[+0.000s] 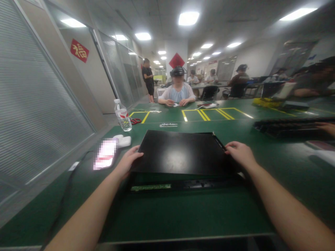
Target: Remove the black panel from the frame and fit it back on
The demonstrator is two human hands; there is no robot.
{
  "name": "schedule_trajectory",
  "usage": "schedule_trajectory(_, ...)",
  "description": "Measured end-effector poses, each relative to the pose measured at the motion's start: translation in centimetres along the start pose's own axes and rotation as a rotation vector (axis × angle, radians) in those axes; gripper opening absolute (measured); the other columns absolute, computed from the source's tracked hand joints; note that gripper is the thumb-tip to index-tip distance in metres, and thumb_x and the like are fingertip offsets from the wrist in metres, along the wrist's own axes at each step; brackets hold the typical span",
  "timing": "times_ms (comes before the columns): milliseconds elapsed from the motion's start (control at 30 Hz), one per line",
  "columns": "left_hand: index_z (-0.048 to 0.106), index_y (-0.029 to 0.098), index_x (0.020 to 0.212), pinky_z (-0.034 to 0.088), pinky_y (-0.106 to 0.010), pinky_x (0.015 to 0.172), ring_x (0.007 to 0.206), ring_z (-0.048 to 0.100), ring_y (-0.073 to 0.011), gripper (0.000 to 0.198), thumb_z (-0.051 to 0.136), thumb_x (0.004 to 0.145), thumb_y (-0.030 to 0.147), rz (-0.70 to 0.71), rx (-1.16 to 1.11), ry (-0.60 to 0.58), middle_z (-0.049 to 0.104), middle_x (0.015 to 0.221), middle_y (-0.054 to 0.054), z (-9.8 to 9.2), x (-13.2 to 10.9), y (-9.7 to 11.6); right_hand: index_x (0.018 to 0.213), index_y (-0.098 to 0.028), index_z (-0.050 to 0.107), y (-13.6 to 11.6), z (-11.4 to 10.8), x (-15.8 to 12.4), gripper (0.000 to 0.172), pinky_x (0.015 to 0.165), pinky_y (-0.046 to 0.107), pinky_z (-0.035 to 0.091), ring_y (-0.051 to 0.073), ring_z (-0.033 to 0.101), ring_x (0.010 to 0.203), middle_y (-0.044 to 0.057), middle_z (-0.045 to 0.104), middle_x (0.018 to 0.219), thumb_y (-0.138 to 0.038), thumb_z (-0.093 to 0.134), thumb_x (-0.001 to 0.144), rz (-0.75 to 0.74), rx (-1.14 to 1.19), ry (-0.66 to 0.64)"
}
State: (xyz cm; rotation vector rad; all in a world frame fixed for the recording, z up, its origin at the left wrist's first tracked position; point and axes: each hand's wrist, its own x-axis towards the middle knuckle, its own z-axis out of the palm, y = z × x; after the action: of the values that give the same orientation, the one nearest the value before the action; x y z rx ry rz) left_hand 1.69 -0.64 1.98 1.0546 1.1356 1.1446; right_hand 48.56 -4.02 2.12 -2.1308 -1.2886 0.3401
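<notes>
A flat black glossy panel (pixel 180 153), like a screen, is tilted over a black frame (pixel 201 183) on the green table. My left hand (pixel 130 161) is closed on the panel's left edge, thumb on top. At the right edge, my right hand (pixel 240 153) pinches the side with thumb and fingers; whether it grips the panel, the frame's rim or both I cannot tell. A green circuit board strip (pixel 151 187) shows in the near part of the frame. Most of the frame's inside is hidden under the panel.
On the left are a water bottle (pixel 123 115), red-handled scissors (pixel 135 121), a lit phone (pixel 105 153), a white case (pixel 123 141) and a cable (pixel 64 195). Black parts (pixel 282 127) lie to the right near another person's hand (pixel 327 128). Opposite sits a person (pixel 178 92).
</notes>
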Motion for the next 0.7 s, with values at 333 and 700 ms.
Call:
schedule_trajectory(333,0.064,0.017,0.121,0.056,-0.03,0.069,0.083,0.076,-0.0254,0.06,0.08,0.064,0.026,-0.007,0.013,0.008,0.079,0.093,-0.007,0.03,0.1,-0.09,0.093,-0.021,0.076,0.05,0.11,0.12,0.024,0.062,0.03,0.041,0.022,0.068,0.077,0.004,0.076,0.074,-0.028,0.056,0.081,-0.002,-0.001,0.003)
schedule_trajectory(700,0.065,0.016,0.12,0.056,-0.03,0.068,0.082,0.076,-0.0255,0.059,0.08,0.064,0.025,-0.003,0.011,0.027,0.079,0.093,-0.007,0.3,-0.22,0.12,0.093,-0.023,0.076,0.05,0.1,0.11,0.023,0.062,0.03,0.041,0.022,0.069,0.079,0.003,0.077,0.076,-0.025,0.057,0.081,0.006,-0.022,-0.006)
